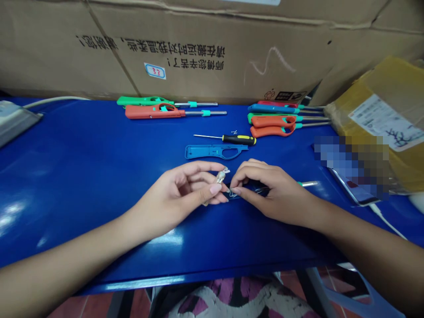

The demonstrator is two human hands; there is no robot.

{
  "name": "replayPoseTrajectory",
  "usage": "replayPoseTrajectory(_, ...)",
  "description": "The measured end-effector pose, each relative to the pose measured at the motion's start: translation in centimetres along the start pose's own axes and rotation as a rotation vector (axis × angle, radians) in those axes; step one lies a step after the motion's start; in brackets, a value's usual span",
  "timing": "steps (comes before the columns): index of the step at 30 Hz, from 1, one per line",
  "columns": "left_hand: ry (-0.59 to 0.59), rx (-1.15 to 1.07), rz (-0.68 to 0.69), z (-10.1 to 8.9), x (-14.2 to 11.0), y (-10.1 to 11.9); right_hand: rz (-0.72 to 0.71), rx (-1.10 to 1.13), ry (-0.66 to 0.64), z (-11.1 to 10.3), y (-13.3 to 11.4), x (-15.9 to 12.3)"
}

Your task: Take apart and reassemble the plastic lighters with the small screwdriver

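Observation:
My left hand (pixel 180 194) is closed in a pinch on a small shiny metal-and-clear part (pixel 220 177) whose exact kind I cannot make out. Close beside it, my right hand (pixel 278 187) has thumb and forefinger pressed together at a thin pale wire (pixel 233 193). Partly hidden beneath the right hand lies a dark piece with a metal tube (pixel 310 183) coming out to the right. Just beyond the hands rests a blue lighter shell half (pixel 208 152), its hollow side up. Behind that is a black and yellow screwdriver (pixel 239 139), with tiny screws (pixel 234 132) next to its handle.
Assembled long-necked lighters (pixel 152 111) lie at the back left, and several more (pixel 273 120) are stacked at the back right. A large cardboard box (pixel 198 26) walls off the blue table's (pixel 82 176) far side. To the right are a phone (pixel 351 185) with a cable and a taped parcel (pixel 380 101).

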State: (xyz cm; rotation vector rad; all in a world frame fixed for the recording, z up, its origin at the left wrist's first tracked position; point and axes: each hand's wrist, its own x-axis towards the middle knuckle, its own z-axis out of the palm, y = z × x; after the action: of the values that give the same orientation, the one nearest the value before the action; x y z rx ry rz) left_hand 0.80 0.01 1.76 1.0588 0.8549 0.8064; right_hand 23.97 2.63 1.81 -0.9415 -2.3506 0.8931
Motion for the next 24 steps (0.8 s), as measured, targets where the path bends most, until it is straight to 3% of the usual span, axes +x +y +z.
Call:
replayPoseTrajectory(4,0.123,0.575,0.350,0.0,-0.7,-0.7,-0.006,-0.014,-0.006,0.0,-0.2,-0.2)
replayPoseTrajectory(7,0.116,0.767,0.459,-0.3,-1.0,-1.0,-0.035,-0.031,-0.016,0.0,-0.2,-0.2)
replayPoseTrajectory(24,-0.087,0.953,0.538,-0.9,-0.7,-0.6,-0.066,-0.037,0.017,-0.2,-0.2,-0.2)
